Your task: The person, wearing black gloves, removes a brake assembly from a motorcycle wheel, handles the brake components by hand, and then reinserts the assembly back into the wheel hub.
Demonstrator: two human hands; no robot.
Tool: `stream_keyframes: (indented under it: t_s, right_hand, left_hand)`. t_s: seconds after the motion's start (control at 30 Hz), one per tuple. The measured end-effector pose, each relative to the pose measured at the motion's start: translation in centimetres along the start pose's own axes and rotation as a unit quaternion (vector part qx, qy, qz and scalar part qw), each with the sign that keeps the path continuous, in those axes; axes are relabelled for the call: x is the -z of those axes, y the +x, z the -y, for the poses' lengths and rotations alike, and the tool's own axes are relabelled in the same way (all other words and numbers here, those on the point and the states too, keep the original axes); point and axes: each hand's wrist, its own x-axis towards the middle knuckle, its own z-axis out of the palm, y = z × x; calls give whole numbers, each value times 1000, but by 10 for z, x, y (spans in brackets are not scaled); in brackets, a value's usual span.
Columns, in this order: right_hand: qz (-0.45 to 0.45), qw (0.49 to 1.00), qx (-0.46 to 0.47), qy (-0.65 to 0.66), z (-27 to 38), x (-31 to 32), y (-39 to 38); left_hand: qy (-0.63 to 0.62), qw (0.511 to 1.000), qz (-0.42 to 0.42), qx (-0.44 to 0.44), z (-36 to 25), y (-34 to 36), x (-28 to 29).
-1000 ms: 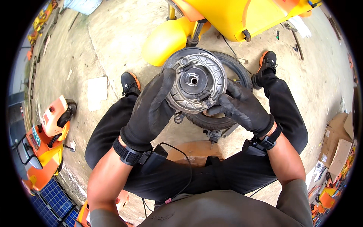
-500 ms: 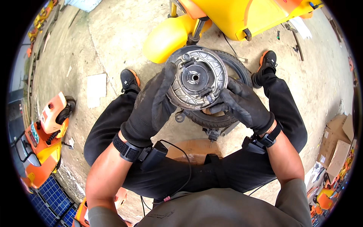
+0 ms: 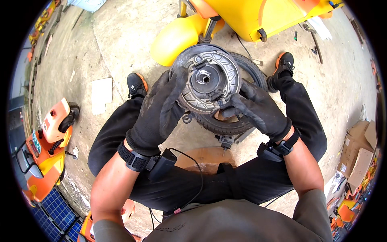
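Observation:
Between my gloved hands is a round drum brake plate (image 3: 207,82), its metal brake shoes, springs and central hole facing me. My left hand (image 3: 163,103) grips its left edge, thumb along the rim. On the right edge, my right hand (image 3: 260,107) is closed round it, fingers bent at the lower right. Below and behind the plate lies a wheel with a black tyre (image 3: 231,128), partly hidden by the plate and my right hand. A small metal ring (image 3: 187,118) shows under the plate's lower left.
Ahead stands a yellow vehicle body (image 3: 250,20) with a yellow mudguard (image 3: 173,42) on a fork. An orange scooter (image 3: 50,149) is at left, a cardboard box (image 3: 356,149) at right. White paper (image 3: 101,96) lies on the concrete floor (image 3: 125,36).
The brake plate has shifted slightly left and tilted, showing more of the dark rim at its upper left. Both hands keep their hold.

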Motion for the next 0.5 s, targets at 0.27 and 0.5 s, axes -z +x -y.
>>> stream_keyframes:
  t_s: [0.27,0.5]
  right_hand:
    - [-1,999,43,-9,-4,0,2]
    - [6,999,30,36,-7,0,1]
  left_hand:
    - [38,996,-17,-82,7,-5,-2]
    - [19,998,-19,-59,4,-4,-2]
